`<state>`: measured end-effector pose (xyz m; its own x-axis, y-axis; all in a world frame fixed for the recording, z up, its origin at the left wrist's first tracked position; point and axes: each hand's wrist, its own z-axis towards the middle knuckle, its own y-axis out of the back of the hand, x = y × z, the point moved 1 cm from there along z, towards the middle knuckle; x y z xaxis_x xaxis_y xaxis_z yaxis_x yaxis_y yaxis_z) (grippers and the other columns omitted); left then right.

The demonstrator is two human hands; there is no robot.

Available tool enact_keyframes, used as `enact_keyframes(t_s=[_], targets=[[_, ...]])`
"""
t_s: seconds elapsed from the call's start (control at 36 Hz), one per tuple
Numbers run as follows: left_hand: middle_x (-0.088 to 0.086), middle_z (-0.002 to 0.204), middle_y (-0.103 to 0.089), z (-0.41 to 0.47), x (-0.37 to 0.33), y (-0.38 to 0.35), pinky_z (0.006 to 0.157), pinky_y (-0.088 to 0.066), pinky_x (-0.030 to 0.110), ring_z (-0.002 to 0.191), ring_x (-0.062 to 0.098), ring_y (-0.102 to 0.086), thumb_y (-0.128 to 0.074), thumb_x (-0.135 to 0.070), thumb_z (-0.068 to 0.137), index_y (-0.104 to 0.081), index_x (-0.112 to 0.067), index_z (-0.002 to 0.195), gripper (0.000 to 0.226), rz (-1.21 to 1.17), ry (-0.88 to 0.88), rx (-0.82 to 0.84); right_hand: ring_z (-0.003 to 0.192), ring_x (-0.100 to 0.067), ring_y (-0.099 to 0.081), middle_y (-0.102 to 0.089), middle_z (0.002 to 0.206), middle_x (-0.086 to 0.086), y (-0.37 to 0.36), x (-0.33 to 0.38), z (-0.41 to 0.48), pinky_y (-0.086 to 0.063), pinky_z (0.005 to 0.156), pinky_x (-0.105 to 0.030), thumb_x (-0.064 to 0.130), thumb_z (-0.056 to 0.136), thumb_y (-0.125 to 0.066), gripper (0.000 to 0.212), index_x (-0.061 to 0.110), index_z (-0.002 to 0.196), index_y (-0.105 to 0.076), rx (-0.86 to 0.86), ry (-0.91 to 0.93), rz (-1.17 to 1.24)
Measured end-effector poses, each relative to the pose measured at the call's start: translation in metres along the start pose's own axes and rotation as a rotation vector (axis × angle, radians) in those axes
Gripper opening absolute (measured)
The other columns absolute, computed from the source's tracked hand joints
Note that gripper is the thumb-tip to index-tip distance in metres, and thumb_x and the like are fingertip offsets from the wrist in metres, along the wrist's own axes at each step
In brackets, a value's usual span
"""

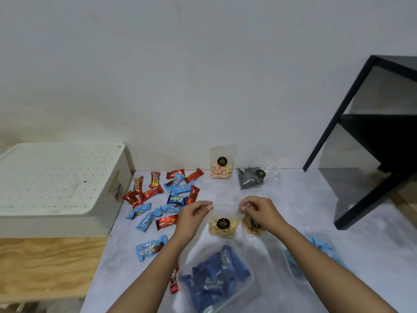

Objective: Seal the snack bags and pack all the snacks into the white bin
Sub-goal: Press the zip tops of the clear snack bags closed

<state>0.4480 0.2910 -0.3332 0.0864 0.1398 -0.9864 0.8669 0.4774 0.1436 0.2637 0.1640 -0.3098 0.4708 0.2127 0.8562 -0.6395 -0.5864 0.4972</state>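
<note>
The left hand (194, 214) pinched the top of the nut bag (223, 224) at its nine o'clock corner, the right hand (259, 213) at three, bag held mid-table. Best bet was to pull the strip taut and level, then press along it end to end. The white bin (61, 184) sat at ten o'clock.

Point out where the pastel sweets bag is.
In the head view, the pastel sweets bag stands upright at the far edge of the table by the wall, just left of the dark patterned bag.
</note>
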Motion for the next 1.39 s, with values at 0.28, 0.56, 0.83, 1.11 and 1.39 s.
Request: enact_keyframes(t_s=[0.28,0.56,0.83,1.11,1.39], targets=[[-0.001,0.096,-0.072,-0.002,-0.005,-0.002,0.091,-0.052,0.033,0.096,0.012,-0.065,-0.064,-0.014,0.085,-0.071,-0.017,0.099,0.016,0.06,0.002,-0.035,0.061,-0.001,-0.066,-0.068,0.068,0.0,0.001,-0.006,-0.009,-0.051,0.061,-0.012,0.0,0.078,-0.07,0.013,0.012,0.075,-0.068,-0.066,-0.037,0.116],[-0.008,0.089,-0.068,-0.003,-0.01,-0.011,0.074,-0.047,0.008,0.088,0.001,-0.061,-0.061,-0.008,0.086,-0.071,-0.011,0.096,0.014,0.071,-0.016,-0.074,0.071,-0.015,-0.066,-0.069,0.072,-0.003,0.001,-0.005,-0.008,-0.053,0.071,-0.023,0.002,0.08,-0.067,0.022,0.022,0.07,-0.067,-0.066,-0.018,0.073],[-0.004,0.091,-0.057,-0.001,-0.002,-0.023,0.072,-0.039,0.008,0.086,0.004,-0.052,-0.049,-0.011,0.094,-0.057,-0.015,0.092,0.01,0.305,-0.069,-0.15,0.087,-0.013,-0.06,-0.065,0.084,0.011,-0.005,-0.005,-0.006,-0.052,0.079,-0.036,0.024,0.084,-0.064,0.024,0.039,0.068,-0.056,-0.071,0.028,-0.15],[0.001,0.096,-0.056,0.001,-0.001,-0.031,0.072,-0.037,0.012,0.09,0.012,-0.051,-0.041,-0.011,0.096,-0.054,-0.014,0.094,0.014,0.387,-0.053,-0.123,0.085,-0.012,-0.059,-0.065,0.088,0.009,-0.004,0.0,-0.005,-0.048,0.076,-0.033,0.02,0.086,-0.057,0.013,0.027,0.076,-0.06,-0.053,0.011,-0.275],[-0.001,0.094,-0.057,0.0,-0.003,-0.03,0.071,-0.037,0.007,0.086,0.005,-0.05,-0.043,-0.011,0.096,-0.055,-0.015,0.094,0.012,0.369,-0.038,-0.112,0.066,-0.002,-0.055,-0.064,0.072,0.006,-0.003,0.003,-0.005,-0.046,0.068,-0.014,0.006,0.082,-0.058,0.024,0.026,0.068,-0.062,0.025,0.028,-0.088]])
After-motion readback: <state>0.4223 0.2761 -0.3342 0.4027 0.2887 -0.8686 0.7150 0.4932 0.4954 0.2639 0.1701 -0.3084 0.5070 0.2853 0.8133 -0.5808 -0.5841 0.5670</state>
